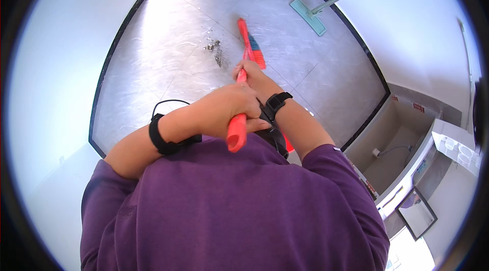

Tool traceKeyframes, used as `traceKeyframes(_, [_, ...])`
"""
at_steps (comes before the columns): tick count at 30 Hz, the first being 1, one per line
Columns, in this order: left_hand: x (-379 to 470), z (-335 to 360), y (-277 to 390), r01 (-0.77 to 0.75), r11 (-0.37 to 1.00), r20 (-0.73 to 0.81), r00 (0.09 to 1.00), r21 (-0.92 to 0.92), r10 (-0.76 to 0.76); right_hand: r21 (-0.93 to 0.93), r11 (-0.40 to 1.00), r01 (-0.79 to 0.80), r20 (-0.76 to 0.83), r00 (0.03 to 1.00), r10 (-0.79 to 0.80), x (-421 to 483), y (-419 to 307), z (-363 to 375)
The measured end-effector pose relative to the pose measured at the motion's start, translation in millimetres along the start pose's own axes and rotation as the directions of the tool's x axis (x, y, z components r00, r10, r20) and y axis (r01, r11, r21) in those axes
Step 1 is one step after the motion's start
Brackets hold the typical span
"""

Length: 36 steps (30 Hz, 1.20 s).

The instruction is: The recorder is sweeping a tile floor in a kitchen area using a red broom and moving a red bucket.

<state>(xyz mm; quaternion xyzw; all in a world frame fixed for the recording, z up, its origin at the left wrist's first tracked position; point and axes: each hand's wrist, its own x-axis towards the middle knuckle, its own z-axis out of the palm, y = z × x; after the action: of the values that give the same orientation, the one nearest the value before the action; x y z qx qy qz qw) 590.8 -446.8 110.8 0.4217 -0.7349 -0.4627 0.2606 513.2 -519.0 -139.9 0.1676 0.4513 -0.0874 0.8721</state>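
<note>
Both hands grip the red handle of a broom (247,44). My left hand (237,101) wraps the upper handle near my chest, with the hollow handle end sticking out below it. Further down, my right hand (249,71) closes round the handle just short of the broom head. The head has a red plastic top and red and blue bristles, which face right at floor level. A patch of dark debris (217,50) with small bright bits is scattered on the grey tiled floor (183,68), left of the bristles and apart from them.
A flat mop (308,17) with a pale green head leans against the right wall. At the lower right are a recessed basin (395,145), a white holder with cups (454,145) and a framed mirror (416,213). Black skirting (120,47) edges the floor along the left wall.
</note>
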Motion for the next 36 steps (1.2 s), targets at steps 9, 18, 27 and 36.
traceKeyframes(9, [-25.5, -39.8, 29.3, -0.188, 0.98, -0.14, 0.974, -0.059, 0.178, -0.205, 0.951, 0.23, -0.008, 0.972, -0.237, -46.6, 5.3, 43.7])
traceKeyframes(18, [5.9, -26.9, -110.2, -0.09, 0.979, -0.455, 0.891, -0.183, -0.003, -0.439, 0.84, 0.318, -0.116, 0.907, -0.404, 61.9, -118.4, 50.3])
traceKeyframes(27, [-96.4, -34.6, -54.3, 0.131, 0.985, -0.585, 0.792, -0.115, -0.174, -0.651, 0.755, 0.083, -0.107, 0.974, -0.199, 64.8, 52.1, 90.7])
traceKeyframes(36, [-135.6, -64.1, 17.0, -0.076, 0.987, -0.353, 0.935, -0.144, 0.02, -0.528, 0.836, 0.151, -0.007, 0.983, -0.182, -11.3, 102.2, 100.1])
